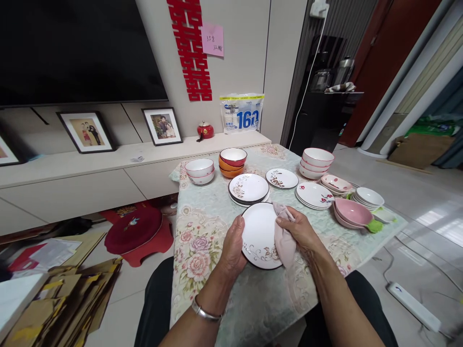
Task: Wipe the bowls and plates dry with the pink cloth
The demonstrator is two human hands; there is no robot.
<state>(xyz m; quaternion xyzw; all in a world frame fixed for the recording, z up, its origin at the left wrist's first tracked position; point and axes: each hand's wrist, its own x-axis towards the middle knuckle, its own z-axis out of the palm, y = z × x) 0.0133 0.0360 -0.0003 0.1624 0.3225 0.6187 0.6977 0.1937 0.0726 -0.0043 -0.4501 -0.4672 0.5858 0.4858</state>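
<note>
A white plate (258, 233) with a dark rim and a brown floral pattern is held up above the near part of the table. My left hand (233, 246) grips its left edge, thumb on the face and fingers underneath. At the right edge my right hand (294, 226) pinches a pale pink cloth (284, 243), which lies against the plate and hangs below it. Just beyond is a stack of similar dark-rimmed plates (249, 187). One more floral plate (282, 178) lies to the right of that stack.
Around the tablecloth (202, 221) stand white bowls (200, 171), orange and red bowls (232, 161), pink-rimmed bowls (316, 163), flower plates (314, 195), pink dishes (352, 212) and small white bowls (368, 196). A red stool (135, 229) and flattened cardboard (65, 299) are left; a power strip (414, 306) lies right.
</note>
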